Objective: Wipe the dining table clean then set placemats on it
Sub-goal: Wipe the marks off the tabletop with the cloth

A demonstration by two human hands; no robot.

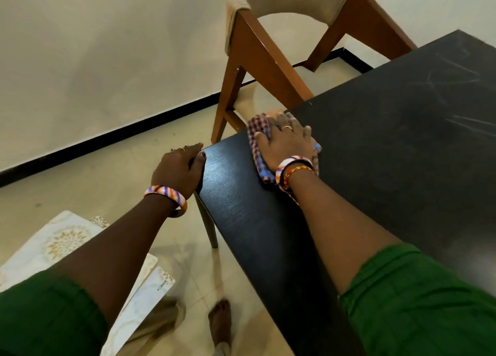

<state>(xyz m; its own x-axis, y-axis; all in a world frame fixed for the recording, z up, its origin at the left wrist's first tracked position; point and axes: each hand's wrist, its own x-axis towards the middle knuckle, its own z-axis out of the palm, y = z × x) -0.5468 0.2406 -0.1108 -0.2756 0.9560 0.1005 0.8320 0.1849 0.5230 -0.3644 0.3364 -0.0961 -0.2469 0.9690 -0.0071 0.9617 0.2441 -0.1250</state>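
**Wiping under way at the corner, placemats waiting on the floor**

The dark tabletop fills the right of the view, and faint pale streaks show on its far part, so by my judgement the wiping step is in hand and not finished. A wooden chair with a pale seat cover stands at the far edge, just beside the corner being cleaned.

Low on the left, the placemats, pale with gold floral print, lie stacked on the floor, well apart from the tabletop surface. None is laid yet, so the second step is not begun.

The right hand lies flat with fingers spread, pressing the checked cloth onto the tabletop near its edge; the cloth bunches out round the palm. The left hand grips the near corner of the tabletop, fingers curled over the edge, seemingly bracing the body.

The next move likely calls for sweeping the cloth away from this corner toward the streaked area on the right, with steady pressure, before the hands go to the placemats.
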